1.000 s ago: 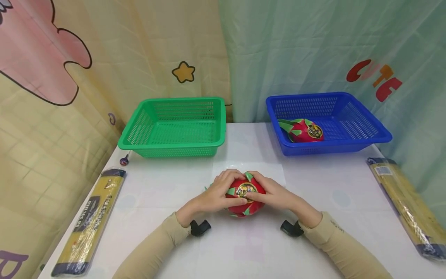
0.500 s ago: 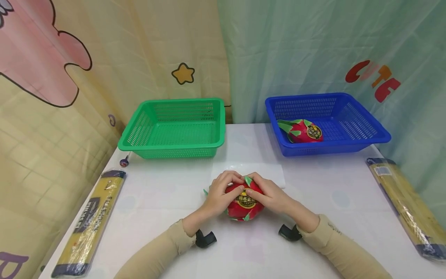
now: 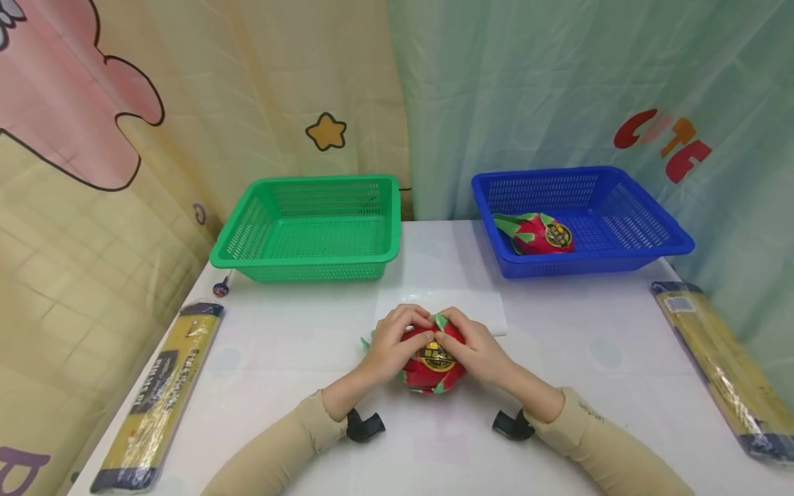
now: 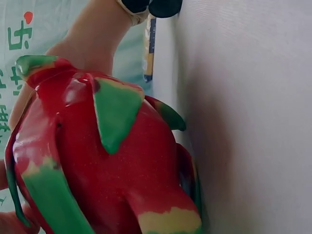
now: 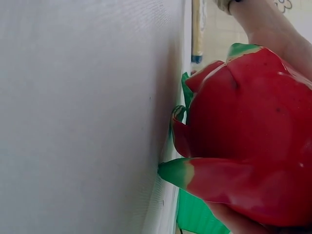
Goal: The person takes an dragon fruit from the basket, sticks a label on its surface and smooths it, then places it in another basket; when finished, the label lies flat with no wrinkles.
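In the head view both hands hold a red dragon fruit with green-tipped scales (image 3: 434,375) over the white table, front and centre. My left hand (image 3: 393,344) curls round its left side, and my right hand (image 3: 480,348) grips the right side. The thumbs come close together over a round black-and-gold sticker (image 3: 437,355). The left wrist view shows the glossy dragon fruit (image 4: 122,161) close to the tabletop, with much of the hand behind it. A scale tip reaches the table surface beside the dragon fruit (image 5: 253,131) in the right wrist view.
A green basket (image 3: 310,262) stands at the back left, a blue basket (image 3: 595,260) at the back right with another dragon fruit (image 3: 540,234) inside. Long yellow packs (image 3: 164,393) lie along both sides. A lollipop (image 3: 220,288) and a white sheet (image 3: 490,310) also lie there.
The dragon fruit has turned in my hands, so its sticker faces differently and sits a little lower. Both thumbs have moved up it. Over the last half second little has shifted.
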`<state>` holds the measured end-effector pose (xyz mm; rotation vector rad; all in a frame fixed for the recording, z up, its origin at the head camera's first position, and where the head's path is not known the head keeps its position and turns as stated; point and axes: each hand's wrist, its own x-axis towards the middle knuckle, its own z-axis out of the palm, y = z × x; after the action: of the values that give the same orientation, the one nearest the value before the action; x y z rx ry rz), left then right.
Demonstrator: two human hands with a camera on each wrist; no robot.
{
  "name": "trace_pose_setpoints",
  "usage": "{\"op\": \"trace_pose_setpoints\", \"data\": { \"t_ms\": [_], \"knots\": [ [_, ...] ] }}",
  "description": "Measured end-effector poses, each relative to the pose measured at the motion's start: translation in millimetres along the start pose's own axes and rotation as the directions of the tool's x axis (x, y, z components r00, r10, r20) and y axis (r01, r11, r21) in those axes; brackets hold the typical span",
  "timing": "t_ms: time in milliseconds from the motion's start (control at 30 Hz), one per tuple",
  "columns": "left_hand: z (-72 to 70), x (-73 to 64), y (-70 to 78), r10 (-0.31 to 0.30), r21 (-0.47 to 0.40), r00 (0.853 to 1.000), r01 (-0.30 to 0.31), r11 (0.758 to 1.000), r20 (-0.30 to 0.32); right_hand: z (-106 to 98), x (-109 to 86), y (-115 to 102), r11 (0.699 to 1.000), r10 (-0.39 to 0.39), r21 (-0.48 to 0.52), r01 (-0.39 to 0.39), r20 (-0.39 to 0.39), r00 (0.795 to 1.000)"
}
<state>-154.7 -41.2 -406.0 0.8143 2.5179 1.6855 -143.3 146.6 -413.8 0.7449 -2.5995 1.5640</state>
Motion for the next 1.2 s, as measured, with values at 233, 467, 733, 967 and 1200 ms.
{"op": "trace_pose_setpoints", "data": {
  "t_ms": [233,467,733,967,1200],
  "knots": [
    [-2.7,2.7,-1.7,-0.018,-0.092,0.999,0.021,0.996,0.035,-1,0.7,0,1.0,0.028,-0.004,-0.028,0.011,1.0],
    [-1.3,1.3,-1.4,-0.027,-0.026,0.999,0.028,0.999,0.036,0,1.8,-2,0.995,0.089,0.032,-0.09,0.008,0.996],
    [-4.8,2.3,0.2,-0.036,-0.14,0.996,0.047,0.989,0.076,2,2.5,-3,0.996,0.092,0.022,-0.092,-0.036,0.995],
    [-8.2,3.4,0.7,-0.03,-0.119,0.992,0.045,0.992,0.124,2,4.2,-1,0.993,0.107,0.043,-0.105,-0.044,0.993],
    [-10.5,2.3,1.1,-0.016,0.019,0.988,0.014,1.0,0.156,0,6.5,-2,0.99,0.115,0.078,-0.114,-0.02,0.993]
  ]
}}
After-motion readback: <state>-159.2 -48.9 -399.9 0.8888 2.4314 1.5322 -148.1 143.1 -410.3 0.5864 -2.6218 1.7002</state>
